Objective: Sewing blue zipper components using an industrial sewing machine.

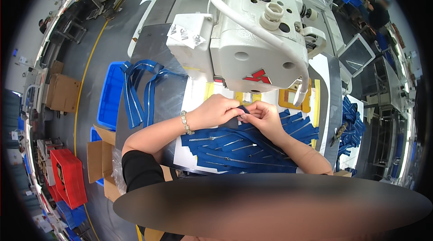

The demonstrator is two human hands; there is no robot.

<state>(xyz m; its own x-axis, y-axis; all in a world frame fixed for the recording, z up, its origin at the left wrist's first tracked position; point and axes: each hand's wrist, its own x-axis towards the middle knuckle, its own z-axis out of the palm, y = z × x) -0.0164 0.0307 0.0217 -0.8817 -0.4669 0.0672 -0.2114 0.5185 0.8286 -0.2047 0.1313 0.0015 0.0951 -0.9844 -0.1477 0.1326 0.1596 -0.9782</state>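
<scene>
My left hand [221, 109] and my right hand [263, 115] meet in front of the white industrial sewing machine [248, 51], their fingers pinched on a small dark navy piece [243, 110], possibly a zipper end; its details are mostly hidden by the fingers. Beneath my hands a pile of blue zippers with silvery teeth [225, 151] lies on white and yellow sheeting over the grey worktable [167, 128]. More long zippers [137, 96] are draped at the table's left side. A yellow plate [288, 101] sits under the machine head at right.
Blue bins [108, 94], a cardboard box [94, 160] and a red crate [65, 175] stand at left beside the floor aisle. More zippers [349, 123] lie on a right-hand surface, near a monitor [356, 54]. Another person [378, 15] is at the upper right.
</scene>
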